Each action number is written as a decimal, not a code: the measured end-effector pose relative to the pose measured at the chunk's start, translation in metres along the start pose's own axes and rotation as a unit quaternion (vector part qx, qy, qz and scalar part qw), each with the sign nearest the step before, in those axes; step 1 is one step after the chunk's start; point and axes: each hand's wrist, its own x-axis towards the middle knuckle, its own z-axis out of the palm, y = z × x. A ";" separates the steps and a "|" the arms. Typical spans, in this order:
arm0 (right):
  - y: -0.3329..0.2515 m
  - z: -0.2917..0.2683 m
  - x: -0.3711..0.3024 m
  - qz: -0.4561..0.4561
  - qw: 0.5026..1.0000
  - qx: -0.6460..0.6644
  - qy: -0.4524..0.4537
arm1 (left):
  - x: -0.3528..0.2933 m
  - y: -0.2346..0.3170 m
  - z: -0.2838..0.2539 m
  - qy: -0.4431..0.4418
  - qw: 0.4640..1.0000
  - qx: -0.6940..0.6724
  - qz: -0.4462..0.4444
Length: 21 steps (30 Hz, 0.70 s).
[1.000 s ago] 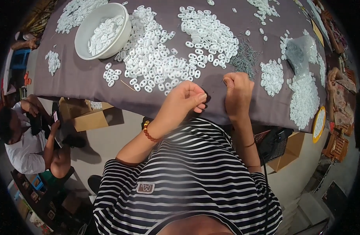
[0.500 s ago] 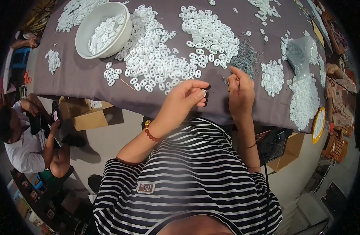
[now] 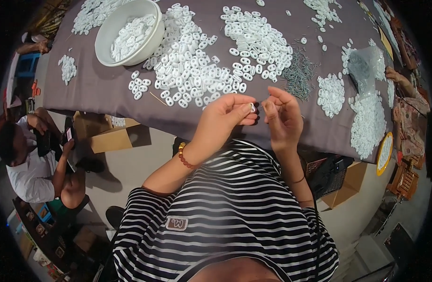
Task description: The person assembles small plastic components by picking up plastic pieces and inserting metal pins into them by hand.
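My left hand [image 3: 228,114] pinches a small white oval plastic piece [image 3: 252,107] between thumb and forefinger. Close by on its right, my right hand [image 3: 284,117] has its thumb and forefinger brought together; whatever is between them is too small to make out. Just beyond it lies a pile of small grey screw-like pins [image 3: 299,70]. A broad heap of white two-holed oval pieces [image 3: 190,70] spreads past my left hand. Another heap of such pieces [image 3: 256,40] sits farther back, touching the grey pile.
A white bowl [image 3: 103,40] of ovals stands at the back left. At the right are more white heaps [image 3: 330,94], a clear plastic bag [image 3: 365,70] and a yellow-rimmed round tray [image 3: 378,160]. Seated at the left is a person [image 3: 32,164]; cardboard boxes [image 3: 113,141] stand below the table.
My right hand has come away from the grey pile and moved left, close to my left hand. The left hand still holds the white oval piece, now turned more into view.
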 end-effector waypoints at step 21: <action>0.009 0.012 -0.001 -0.028 1.000 -0.006 -0.002 | -0.004 -0.004 0.001 0.043 0.998 0.035 0.042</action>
